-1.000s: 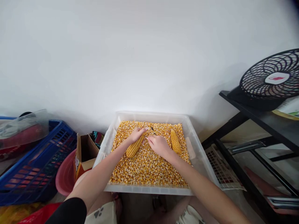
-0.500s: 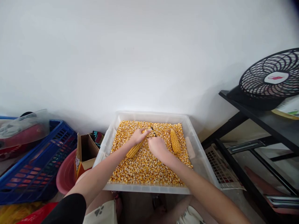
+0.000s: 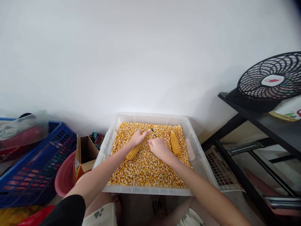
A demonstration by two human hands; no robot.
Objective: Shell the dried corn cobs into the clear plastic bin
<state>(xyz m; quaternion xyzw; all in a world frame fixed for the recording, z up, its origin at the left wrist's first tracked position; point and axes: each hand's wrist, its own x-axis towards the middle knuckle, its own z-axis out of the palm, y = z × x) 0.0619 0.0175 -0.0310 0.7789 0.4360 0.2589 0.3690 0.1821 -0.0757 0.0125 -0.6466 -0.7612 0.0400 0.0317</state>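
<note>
My left hand (image 3: 139,137) is clamped on a corn cob (image 3: 134,152); what my right hand (image 3: 158,147) holds, I can't tell. Loose kernels (image 3: 145,172) cover the tub (image 3: 145,190); a second cob (image 3: 175,143) looks full.

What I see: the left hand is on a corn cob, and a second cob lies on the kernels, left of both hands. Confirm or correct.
Wrong side: the head view shows the second cob on the kernels to the right of the right hand. The left hand is on a corn cob.
</note>
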